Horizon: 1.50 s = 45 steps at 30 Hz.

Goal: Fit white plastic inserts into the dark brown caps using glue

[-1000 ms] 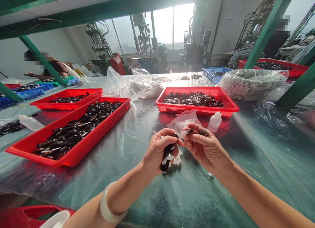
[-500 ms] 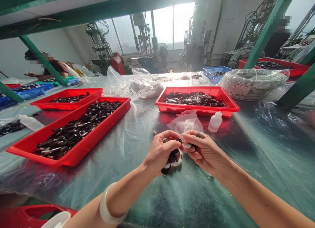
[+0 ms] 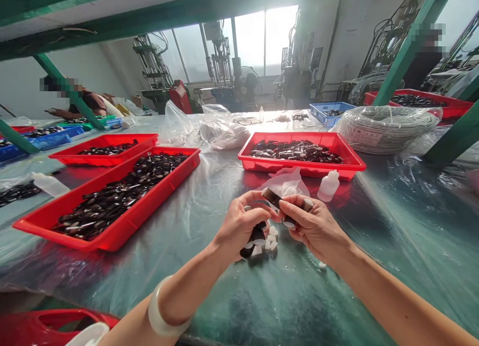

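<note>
My left hand is closed around several small dark glossy pieces with pale ends; their lower ends stick out below the palm. Facing it, my right hand pinches similar dark pieces between thumb and fingers, one pointing toward the left fingertips. The exact kind of these pieces cannot be made out. Small white bits lie on the table just under the hands. Behind the fingers rests a thin translucent sheet with more white bits on it. A small white squeeze bottle stands beyond my right hand.
A red tray of dark pieces lies ahead; a long red tray and another red tray are at left. A plastic-wrapped cable coil sits right. Green posts frame the table. Another person sits far left.
My hands have drawn slightly apart. A dark piece in my right hand now shows above the fingers, and white bits on the table have come into sight between the hands.
</note>
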Each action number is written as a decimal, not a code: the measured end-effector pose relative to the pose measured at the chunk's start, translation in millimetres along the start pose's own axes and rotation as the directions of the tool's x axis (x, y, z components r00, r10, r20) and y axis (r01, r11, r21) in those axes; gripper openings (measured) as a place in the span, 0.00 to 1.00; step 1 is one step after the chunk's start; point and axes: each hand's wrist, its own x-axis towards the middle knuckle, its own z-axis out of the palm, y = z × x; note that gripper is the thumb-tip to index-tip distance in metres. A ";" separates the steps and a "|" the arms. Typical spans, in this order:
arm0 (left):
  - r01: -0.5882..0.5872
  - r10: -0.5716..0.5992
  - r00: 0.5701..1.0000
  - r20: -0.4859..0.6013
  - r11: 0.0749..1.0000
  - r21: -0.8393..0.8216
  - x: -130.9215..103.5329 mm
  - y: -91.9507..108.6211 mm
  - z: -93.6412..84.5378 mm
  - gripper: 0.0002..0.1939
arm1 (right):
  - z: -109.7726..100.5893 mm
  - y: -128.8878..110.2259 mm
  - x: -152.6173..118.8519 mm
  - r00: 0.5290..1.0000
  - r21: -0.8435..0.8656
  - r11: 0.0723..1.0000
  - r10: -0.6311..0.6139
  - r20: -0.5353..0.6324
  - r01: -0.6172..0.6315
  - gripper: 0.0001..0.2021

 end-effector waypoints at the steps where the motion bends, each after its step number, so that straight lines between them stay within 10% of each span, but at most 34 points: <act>1: -0.002 0.002 1.000 -0.002 1.000 -0.014 0.2 0.2 -0.4 0.15 | -0.2 1.5 0.6 1.000 0.028 1.000 -0.002 -0.009 0.002 0.11; 25: -0.074 0.077 0.995 0.062 0.996 -0.048 0.3 -7.6 -0.5 0.18 | 2.9 7.6 -1.5 0.999 0.200 0.979 0.028 0.033 -0.034 0.11; 45: -0.056 0.050 0.985 -0.164 0.998 -0.036 5.9 -11.5 2.6 0.13 | 5.3 3.7 -9.5 0.967 0.175 0.970 0.130 0.219 -0.170 0.08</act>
